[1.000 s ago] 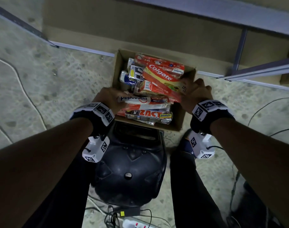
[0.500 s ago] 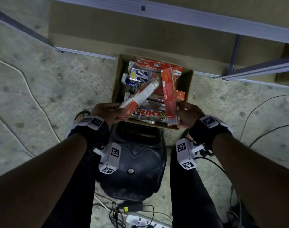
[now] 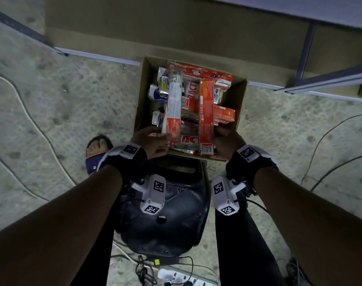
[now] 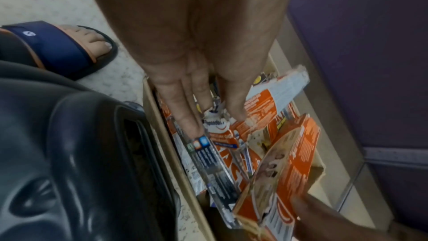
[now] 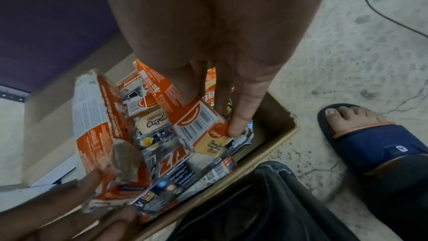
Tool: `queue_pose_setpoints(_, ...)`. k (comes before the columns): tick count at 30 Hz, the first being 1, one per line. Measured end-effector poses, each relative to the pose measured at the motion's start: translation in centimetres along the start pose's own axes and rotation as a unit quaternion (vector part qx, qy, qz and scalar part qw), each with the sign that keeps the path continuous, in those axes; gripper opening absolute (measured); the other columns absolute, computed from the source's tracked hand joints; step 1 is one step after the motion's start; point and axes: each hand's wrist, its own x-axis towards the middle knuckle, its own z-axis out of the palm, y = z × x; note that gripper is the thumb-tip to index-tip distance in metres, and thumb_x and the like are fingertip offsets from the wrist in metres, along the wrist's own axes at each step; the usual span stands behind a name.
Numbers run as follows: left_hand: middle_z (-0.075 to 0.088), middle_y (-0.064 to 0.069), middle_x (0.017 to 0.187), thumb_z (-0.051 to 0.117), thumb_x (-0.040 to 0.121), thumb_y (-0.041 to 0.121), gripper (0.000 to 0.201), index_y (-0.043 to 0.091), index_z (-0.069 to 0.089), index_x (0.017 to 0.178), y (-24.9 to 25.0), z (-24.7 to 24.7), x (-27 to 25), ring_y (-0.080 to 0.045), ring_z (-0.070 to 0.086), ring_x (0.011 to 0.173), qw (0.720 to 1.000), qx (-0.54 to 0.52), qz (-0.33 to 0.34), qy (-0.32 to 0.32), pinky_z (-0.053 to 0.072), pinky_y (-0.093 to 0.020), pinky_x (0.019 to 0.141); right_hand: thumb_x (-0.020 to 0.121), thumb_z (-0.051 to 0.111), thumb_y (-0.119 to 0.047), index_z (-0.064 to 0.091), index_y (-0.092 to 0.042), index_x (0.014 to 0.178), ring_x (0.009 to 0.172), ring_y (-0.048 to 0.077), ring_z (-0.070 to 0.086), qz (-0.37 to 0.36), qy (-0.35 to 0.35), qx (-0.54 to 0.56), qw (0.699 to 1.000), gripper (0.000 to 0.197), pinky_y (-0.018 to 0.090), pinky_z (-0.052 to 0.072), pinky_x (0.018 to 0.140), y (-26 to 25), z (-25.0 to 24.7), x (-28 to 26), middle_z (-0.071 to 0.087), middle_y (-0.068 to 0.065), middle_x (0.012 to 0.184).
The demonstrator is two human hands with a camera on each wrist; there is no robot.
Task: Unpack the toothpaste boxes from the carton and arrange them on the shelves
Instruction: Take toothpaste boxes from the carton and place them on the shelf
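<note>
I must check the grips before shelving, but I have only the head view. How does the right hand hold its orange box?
Observer: The right hand pinches the orange box at its barcode end, with one fingertip on the end face.
Operator: Is the end of the left box closed?
Observer: It seems not. On the white-orange box in the left hand, the near flap looks open and shows bare cardboard.
Operator: Is a foot near the carton on the right side?
Observer: Yes, a sandalled foot is on the floor beside the carton, not touching it.
</note>
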Motion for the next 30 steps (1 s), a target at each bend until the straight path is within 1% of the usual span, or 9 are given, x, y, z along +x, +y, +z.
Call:
queue_pose_setpoints(2, 0.067, -0.02, 0.1, 0.072, 0.085, 0.005, 0.038, 0.007, 0.059, 0.121, -0.3, 0.2, 0.6, -0.025, 0.066, 0.076, 0.999, 0.034, 0.009, 0.006, 0.058, -0.035, 0.066, 0.097, 0.056, -0.031, 0.058, -0.035, 0.132, 0.111, 0.028, 0.064, -0.01, 0.011, -0.036, 0.999, 0.036, 0.036, 0.059, 0.081, 0.2, 0.0, 0.4, 0.062, -0.001, 0.131)
queue_pose_setpoints(5, 0.068, -0.016, 0.1, 0.077, 0.082, 0.01, 0.042, 0.008, 0.059, 0.12, -0.5, 0.1, 1.7, -0.027, 0.065, 0.082, 0.994, 0.099, 0.037, 0.028, 0.058, -0.049, 0.083, 0.092, 0.058, -0.033, 0.06, -0.041, 0.125, 0.098, 0.027, 0.068, -0.014, 0.034, -0.048, 0.998, 0.034, 0.04, 0.062, 0.074, 0.2, 0.0, 0.5, 0.065, -0.004, 0.123)
queue_pose_setpoints(7, 0.07, -0.01, 0.106, 0.081, 0.078, 0.018, 0.044, 0.013, 0.06, 0.116, -0.3, -0.2, 2.1, -0.025, 0.067, 0.091, 0.982, 0.166, 0.076, 0.04, 0.058, -0.048, 0.084, 0.088, 0.058, -0.038, 0.06, -0.043, 0.121, 0.089, 0.021, 0.066, -0.034, 0.052, -0.076, 0.995, 0.034, 0.038, 0.061, 0.075, 0.0, 0.0, 0.6, 0.066, -0.005, 0.12)
queue_pose_setpoints(10, 0.072, 0.0, 0.103, 0.086, 0.07, 0.024, 0.047, 0.018, 0.065, 0.111, 0.3, -0.6, 2.8, -0.018, 0.068, 0.095, 0.96, 0.24, 0.141, 0.031, 0.058, -0.041, 0.083, 0.084, 0.061, -0.047, 0.059, -0.042, 0.122, 0.097, 0.02, 0.066, -0.032, 0.057, -0.064, 0.996, 0.039, 0.041, 0.058, 0.085, -0.6, -0.2, 1.0, 0.066, -0.006, 0.121)
queue_pose_setpoints(15, 0.073, 0.01, 0.09, 0.087, 0.065, 0.037, 0.037, 0.034, 0.067, 0.095, 2.0, -1.2, 3.8, -0.01, 0.069, 0.081, 0.958, 0.244, 0.15, 0.004, 0.056, -0.028, 0.069, 0.07, 0.065, -0.064, 0.056, -0.044, 0.124, 0.1, 0.024, 0.068, -0.013, 0.033, -0.029, 0.999, 0.059, 0.045, 0.057, 0.088, -1.9, -0.4, 1.4, 0.066, -0.006, 0.12)
queue_pose_setpoints(18, 0.074, 0.003, 0.093, 0.083, 0.07, 0.045, 0.035, 0.031, 0.063, 0.096, 2.7, -0.9, 4.7, -0.018, 0.072, 0.084, 0.963, 0.233, 0.129, 0.031, 0.06, -0.037, 0.076, 0.076, 0.071, -0.057, 0.055, -0.036, 0.13, 0.104, 0.025, 0.066, -0.014, 0.039, -0.036, 0.998, 0.06, 0.045, 0.056, 0.091, -2.5, -0.5, 1.9, 0.067, -0.003, 0.121)
queue_pose_setpoints(22, 0.071, 0.017, 0.074, 0.079, 0.07, 0.056, 0.035, 0.034, 0.062, 0.091, 3.8, -0.5, 5.4, -0.007, 0.072, 0.068, 0.967, 0.2, 0.147, 0.052, 0.059, -0.025, 0.054, 0.08, 0.073, -0.051, 0.051, -0.028, 0.136, 0.111, 0.027, 0.064, -0.009, 0.036, -0.064, 0.997, 0.065, 0.045, 0.053, 0.097, -3.2, -0.5, 2.7, 0.064, 0.001, 0.128)
queue_pose_setpoints(25, 0.072, 0.008, 0.092, 0.081, 0.067, 0.057, 0.036, 0.036, 0.06, 0.089, 4.3, -0.4, 6.1, -0.017, 0.072, 0.083, 0.969, 0.187, 0.149, 0.063, 0.061, -0.036, 0.069, 0.081, 0.073, -0.051, 0.051, -0.026, 0.136, 0.111, 0.027, 0.063, -0.011, 0.039, -0.086, 0.996, 0.064, 0.042, 0.052, 0.098, -3.5, -0.4, 3.0, 0.063, 0.002, 0.129)
queue_pose_setpoints(30, 0.066, 0.015, 0.089, 0.079, 0.073, 0.051, 0.044, 0.031, 0.061, 0.108, 4.6, 0.0, 6.8, -0.003, 0.065, 0.075, 0.965, 0.195, 0.168, 0.051, 0.05, -0.016, 0.043, 0.08, 0.074, -0.052, 0.052, -0.027, 0.133, 0.111, 0.026, 0.064, -0.01, 0.045, -0.086, 0.995, 0.063, 0.045, 0.053, 0.096, -3.3, -0.2, 3.3, 0.064, 0.002, 0.128)
